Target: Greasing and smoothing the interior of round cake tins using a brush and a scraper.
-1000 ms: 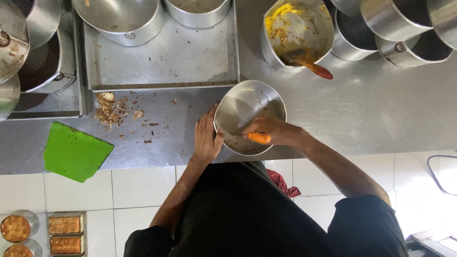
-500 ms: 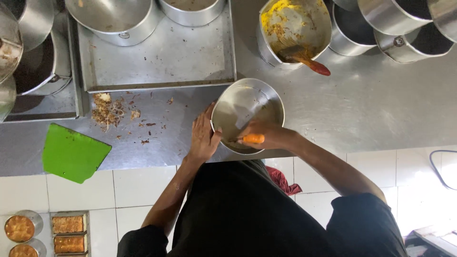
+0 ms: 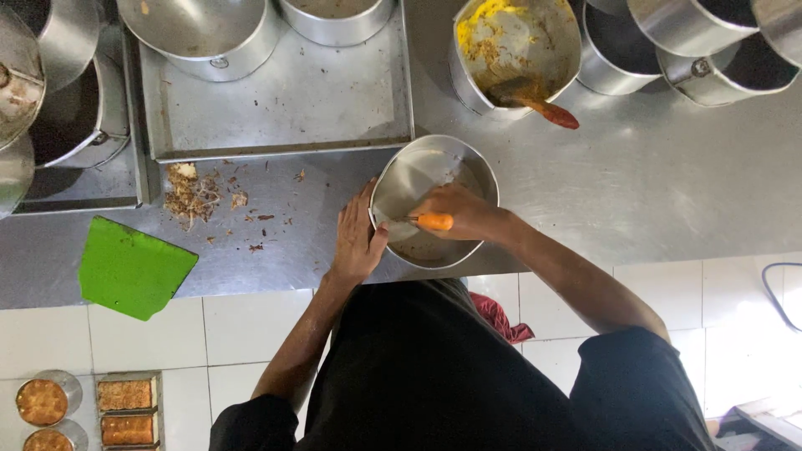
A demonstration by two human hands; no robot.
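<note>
Bowl: I see a round steel bowl (image 3: 434,200) on the steel counter (image 3: 652,192), close to the near edge and right in front of my body. Its inside looks almost bare, with a thin smear at the bottom.
Left hand: my left hand (image 3: 357,242) lies flat against the bowl's left outer wall, fingers together and pointing far, thumb against the rim. It braces the bowl and grips nothing.
Right hand: my right hand (image 3: 459,213) reaches in over the bowl's right rim and is closed round the orange handle of a knife (image 3: 418,222).
Knife axis: the handle runs left to right across the bowl. The blade points left towards my left hand, its tip low against the inner wall, as far as I can make out.
Key relation: the blade tip and my left thumb sit on opposite sides of the same thin wall, so the bowl's left rim is all that parts them. The right hand is the nearer one to the bowl's inside.
Left of the bowl: brown scraps (image 3: 194,194) lie scattered on the counter, and a green board (image 3: 134,267) hangs over the near edge.
Far side: a flat steel tray (image 3: 284,100) sits to the far left, and a pot with yellow paste (image 3: 514,50) and a red-handled spoon stands straight beyond the bowl.
</note>
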